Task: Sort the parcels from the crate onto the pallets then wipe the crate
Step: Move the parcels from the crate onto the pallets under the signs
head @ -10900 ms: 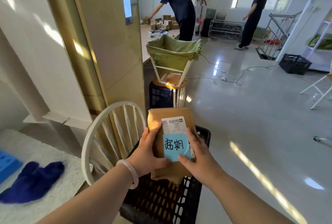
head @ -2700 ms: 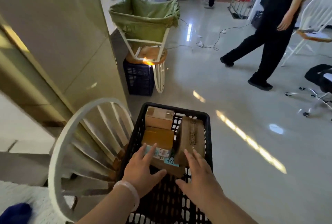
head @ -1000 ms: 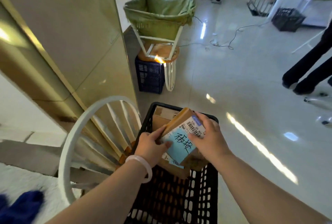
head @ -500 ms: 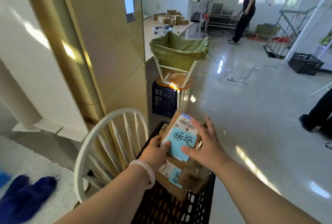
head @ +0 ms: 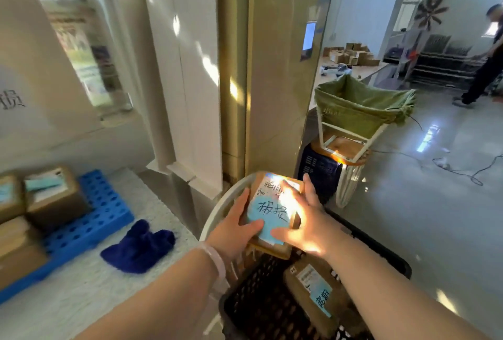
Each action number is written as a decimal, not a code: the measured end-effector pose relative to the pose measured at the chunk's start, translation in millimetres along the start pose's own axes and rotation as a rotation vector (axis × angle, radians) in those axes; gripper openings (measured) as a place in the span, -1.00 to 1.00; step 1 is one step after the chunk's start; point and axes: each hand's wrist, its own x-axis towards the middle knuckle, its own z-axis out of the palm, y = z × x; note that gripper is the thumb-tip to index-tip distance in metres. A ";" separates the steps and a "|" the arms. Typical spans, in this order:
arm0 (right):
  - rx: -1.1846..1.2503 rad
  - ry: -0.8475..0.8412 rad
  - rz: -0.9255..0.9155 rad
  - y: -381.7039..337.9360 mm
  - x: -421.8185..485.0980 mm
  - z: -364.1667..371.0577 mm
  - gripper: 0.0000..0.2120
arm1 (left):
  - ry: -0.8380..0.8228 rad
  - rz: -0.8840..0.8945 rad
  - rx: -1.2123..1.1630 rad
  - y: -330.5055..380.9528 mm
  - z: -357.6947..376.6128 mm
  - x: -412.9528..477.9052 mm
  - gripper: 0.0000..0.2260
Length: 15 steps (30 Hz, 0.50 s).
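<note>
Both hands on one parcel. Left hand grips its left edge, thumb over the front. Right hand holds the right side, thumb at the lower edge, fingers spread up the face. Parcel is brown cardboard with a white barcode label and a blue note with handwritten characters. A sun patch blows out its right half. It's held up, tilted toward the camera, over the far left end of the black crate and in front of a white chair back.

Surface/room:
- The left side is a white textured surface. A dark blue cloth lies crumpled on it, just beside the blue pallet.
- The right side is glossy grey floor with a cable across it.
- A tall beige cabinet with a small screen stands straight ahead. White panelled wall to its left.
- A counter behind it carries small boxes.
- A person in dark clothes bends at the far right edge.

Containers:
- Black crate is a mesh type. One brown parcel in the crate lies flat, with a white label and blue note. The rest of the visible bottom is bare mesh.
- Blue pallet has stacked cardboard boxes on its left part, some with blue notes on top.
- A green sack hangs open on a white frame over a wooden seat, above a dark blue crate. Can't tell what's in it.
</note>
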 end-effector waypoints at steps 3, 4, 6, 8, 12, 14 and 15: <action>0.145 -0.047 -0.057 -31.4 15.1 26.9 0.01 | 0.076 -0.024 -0.054 -6.3 -39.1 -12.3 -0.35; 0.139 -0.083 -0.063 -43.9 18.1 35.6 0.00 | 0.087 -0.031 -0.064 -8.4 -52.6 -18.8 -0.31; 0.066 -0.136 -0.088 -71.3 24.1 51.2 -0.02 | 0.081 -0.014 -0.042 -15.2 -80.4 -32.3 -0.28; 0.033 -0.173 -0.104 -98.0 33.9 69.3 0.00 | 0.076 0.019 0.007 -22.8 -109.6 -45.6 -0.29; 0.024 -0.267 -0.148 -153.4 54.4 118.8 0.06 | 0.162 0.028 0.078 -35.6 -174.4 -76.4 -0.32; 0.050 -0.286 -0.188 -182.2 61.6 145.0 0.04 | 0.223 0.046 0.084 -46.3 -208.1 -90.7 -0.32; 0.062 -0.285 -0.213 -196.4 64.3 157.9 0.02 | 0.249 0.050 0.073 -52.9 -224.5 -96.9 -0.33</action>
